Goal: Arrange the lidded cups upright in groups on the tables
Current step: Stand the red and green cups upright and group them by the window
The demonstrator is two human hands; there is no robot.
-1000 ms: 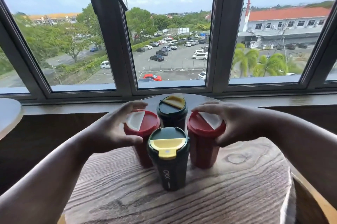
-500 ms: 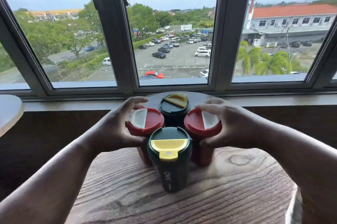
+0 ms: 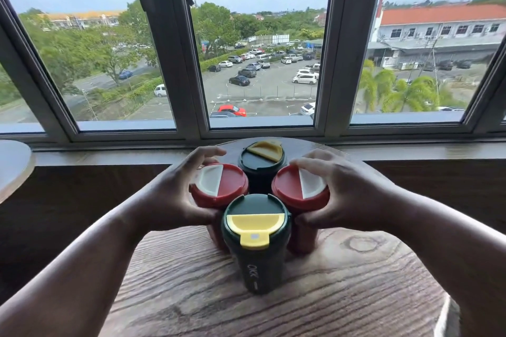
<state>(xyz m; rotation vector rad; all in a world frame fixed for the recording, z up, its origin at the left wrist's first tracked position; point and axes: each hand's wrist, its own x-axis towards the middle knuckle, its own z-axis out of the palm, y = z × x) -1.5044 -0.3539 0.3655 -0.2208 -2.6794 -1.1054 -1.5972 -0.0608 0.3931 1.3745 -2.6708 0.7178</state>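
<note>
Several lidded cups stand upright in a tight cluster on a round wooden table (image 3: 273,306). Nearest me is a dark green cup with a yellow flap (image 3: 256,235); a second green cup (image 3: 261,160) stands at the back. My left hand (image 3: 175,194) grips the left red cup (image 3: 219,186) round its lid, thumb at the front and fingers over the far rim. My right hand (image 3: 345,194) grips the right red cup (image 3: 299,186) the same way. The lower bodies of both red cups are mostly hidden behind the front green cup.
A window sill (image 3: 410,150) and large windows run just behind the table. The edge of another round table (image 3: 13,164) shows at the far left. A dark wooden wall panel (image 3: 68,199) lies below the sill.
Both hands have pushed the red cups inward against the green ones, so the cluster is tighter. The grips have closed further round the red lids.
</note>
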